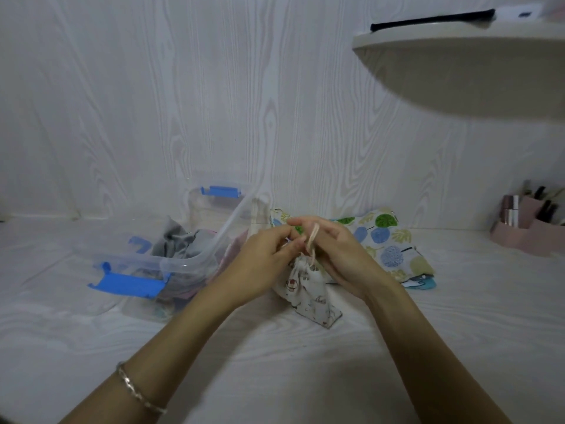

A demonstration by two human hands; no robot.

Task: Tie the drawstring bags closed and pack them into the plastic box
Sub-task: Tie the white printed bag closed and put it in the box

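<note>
At the centre of the frame, both hands meet over a small cloth bag (307, 290). The bag is cream with faint brownish prints and lies on the table (275, 368), its neck gathered into tight pleats. A pale, flat cord (314, 237) rises from the neck. The left hand (263, 261) has curled fingers and pinches the cord between thumb and fingertips. The right hand (342, 255) is also curled, and the cord loops over one of its fingers.

To the left of centre stands the box (189, 264), made of clear, soft-edged plastic with blue clips. It holds crumpled grey and pinkish fabric. Its clear lid (220, 206) leans on the wall behind.

To the right of the hands lie flat cloth bags (386, 240) printed with blue, green and yellow leaves and round fruit shapes.

The table and wall are pale with a wood-grain pattern. A twisted silver bracelet (137, 390) circles the left wrist.

At the right edge sits a pink angular organizer (526, 231) holding metallic tubes. At upper right is a rounded white shelf (458, 75) with a long black object (428, 21) and a white label (526, 12) on it. The label's mark is too blurred to read.
</note>
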